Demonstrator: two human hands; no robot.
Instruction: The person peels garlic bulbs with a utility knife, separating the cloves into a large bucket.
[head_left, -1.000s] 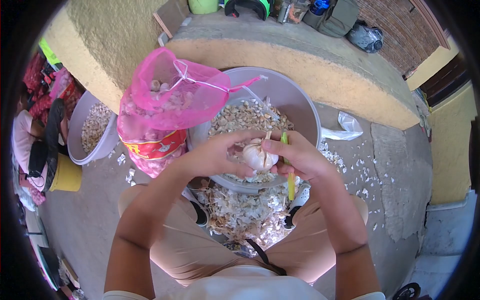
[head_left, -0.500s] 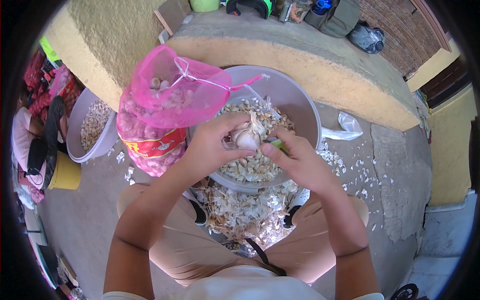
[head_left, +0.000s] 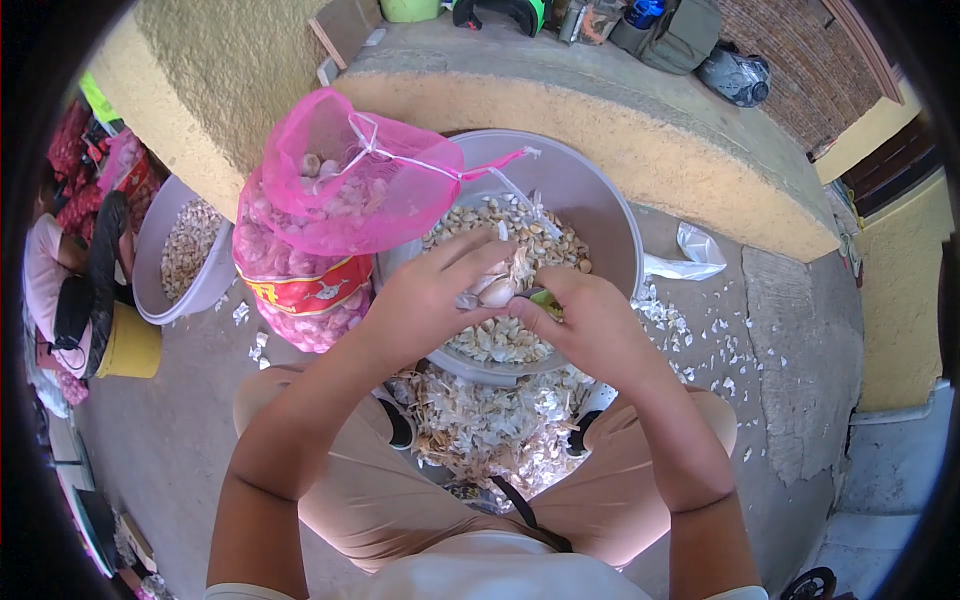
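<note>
Above a large grey tub [head_left: 632, 235], my left hand [head_left: 428, 290] is closed around a garlic bulb [head_left: 497, 291], whose pale cloves and papery stem show between the fingers. My right hand [head_left: 590, 315] grips a small knife [head_left: 543, 299] with a green handle; its short dark blade meets the side of the bulb, partly hidden by the thumb. Loose garlic cloves [head_left: 500, 340] fill the bottom of the tub below both hands. Beside my left forearm stands a pink mesh sack [head_left: 300, 220] of whole garlic bulbs, its loose top lying over the tub rim.
Garlic skins [head_left: 500, 420] are heaped between my feet, with more scraps on the floor at right. A second tub [head_left: 150, 290] of cloves stands at left near a seated person [head_left: 50, 250] and a yellow bucket [head_left: 130, 345]. A concrete ledge [head_left: 600, 120] runs behind my tub.
The bulb has tilted and sunk slightly, and my left fingers now reach over its top. My right hand has shifted a little left and down, with the knife against the cloves.
</note>
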